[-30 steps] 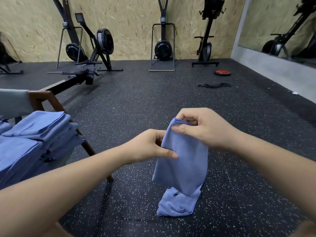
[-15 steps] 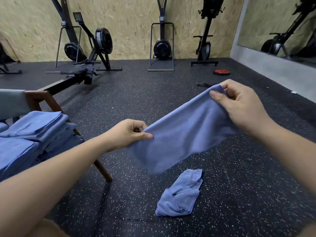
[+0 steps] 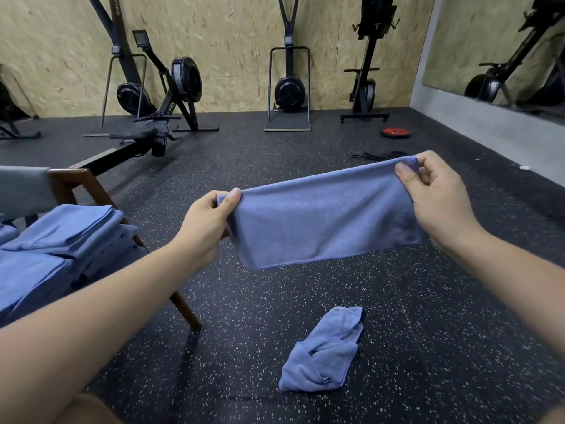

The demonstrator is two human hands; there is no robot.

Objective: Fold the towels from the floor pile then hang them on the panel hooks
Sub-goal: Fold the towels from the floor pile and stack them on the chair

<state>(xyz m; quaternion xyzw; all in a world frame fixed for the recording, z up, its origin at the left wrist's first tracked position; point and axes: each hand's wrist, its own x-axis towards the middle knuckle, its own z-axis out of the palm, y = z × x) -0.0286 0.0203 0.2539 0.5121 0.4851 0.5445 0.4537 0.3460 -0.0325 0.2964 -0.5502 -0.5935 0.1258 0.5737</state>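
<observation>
The towel (image 3: 321, 221) I hold is plain slate blue, its hem stitched in the same blue. The crumpled towel (image 3: 324, 353) and the folded stack (image 3: 55, 240) match it. The floor (image 3: 244, 301) is black, flecked with white. The wall (image 3: 232, 50) is tan, mottled chipboard. The weight plate (image 3: 395, 132) is red and the chair frame (image 3: 91, 191) is dark brown.

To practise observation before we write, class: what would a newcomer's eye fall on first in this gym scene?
First, the blue cloth towel stretched in mid-air at the centre, its top corners pinched by the left hand and right hand. Next, the crumpled blue towel on the black speckled rubber floor below, and the stack of folded blue towels on the wooden-legged chair at the left edge.
</observation>
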